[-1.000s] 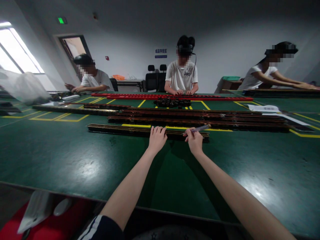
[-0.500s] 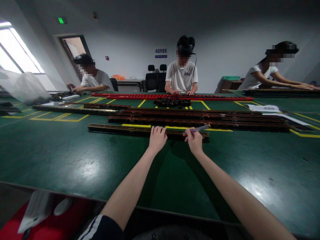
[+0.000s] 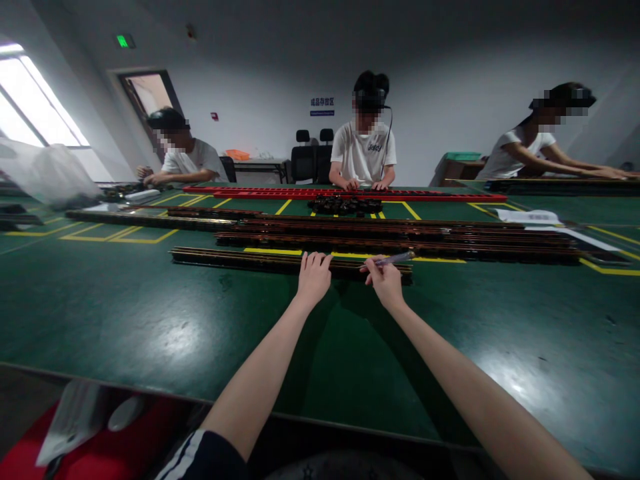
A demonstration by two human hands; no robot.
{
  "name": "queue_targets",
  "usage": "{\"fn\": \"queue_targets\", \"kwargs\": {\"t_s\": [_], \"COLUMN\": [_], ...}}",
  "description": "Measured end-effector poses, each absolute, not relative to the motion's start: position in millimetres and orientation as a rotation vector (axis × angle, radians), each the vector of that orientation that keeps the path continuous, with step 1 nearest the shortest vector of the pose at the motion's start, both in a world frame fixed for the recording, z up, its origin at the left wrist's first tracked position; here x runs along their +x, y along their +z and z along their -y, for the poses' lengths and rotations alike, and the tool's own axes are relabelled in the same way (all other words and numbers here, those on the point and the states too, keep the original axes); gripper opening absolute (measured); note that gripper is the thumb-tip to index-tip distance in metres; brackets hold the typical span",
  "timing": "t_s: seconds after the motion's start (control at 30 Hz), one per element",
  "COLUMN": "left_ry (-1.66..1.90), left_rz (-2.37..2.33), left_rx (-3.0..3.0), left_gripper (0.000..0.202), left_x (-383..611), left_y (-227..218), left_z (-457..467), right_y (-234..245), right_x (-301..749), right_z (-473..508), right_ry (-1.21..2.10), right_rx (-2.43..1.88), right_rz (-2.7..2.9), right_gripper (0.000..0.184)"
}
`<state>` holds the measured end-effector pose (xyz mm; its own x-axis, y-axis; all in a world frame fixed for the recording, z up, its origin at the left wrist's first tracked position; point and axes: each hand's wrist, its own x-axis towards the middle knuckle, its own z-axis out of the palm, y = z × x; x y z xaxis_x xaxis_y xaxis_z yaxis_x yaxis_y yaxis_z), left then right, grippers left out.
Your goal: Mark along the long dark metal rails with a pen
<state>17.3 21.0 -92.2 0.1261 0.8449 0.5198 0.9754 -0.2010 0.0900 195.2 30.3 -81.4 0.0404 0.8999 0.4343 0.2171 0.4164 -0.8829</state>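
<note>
My left hand (image 3: 313,277) rests with its fingers laid flat on a long dark strip (image 3: 240,259) that lies across the green table (image 3: 150,313). My right hand (image 3: 384,280) is just to the right of it on the same strip, pinched around a thin pen-like tool (image 3: 393,259) whose tip points at the strip. Both forearms reach straight out from the near edge.
More long dark strips (image 3: 400,233) lie in rows beyond, with a pile of small black parts (image 3: 345,205) and a long red strip (image 3: 350,194) behind. Three other people sit at the far side. White papers (image 3: 530,217) lie at right, a clear bag (image 3: 47,175) at left.
The near strip and my right hand with the tool have shifted slightly to the left. My left hand stays in place.
</note>
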Motion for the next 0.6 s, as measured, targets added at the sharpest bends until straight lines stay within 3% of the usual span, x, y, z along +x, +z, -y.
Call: {"fn": "queue_targets", "kwargs": {"t_s": [0.6], "left_ry": [-0.655], "left_rz": [1.769], "left_rx": [-2.162], "left_gripper": [0.044], "left_x": [17.7], "left_y": [-90.8], "left_z": [-19.5], "right_y": [-85.1], "right_x": [197.8], "right_z": [-32.7], "right_ry": [0.662], "right_rx": [-1.080], "right_rz": [1.376], "right_gripper": [0.054]}}
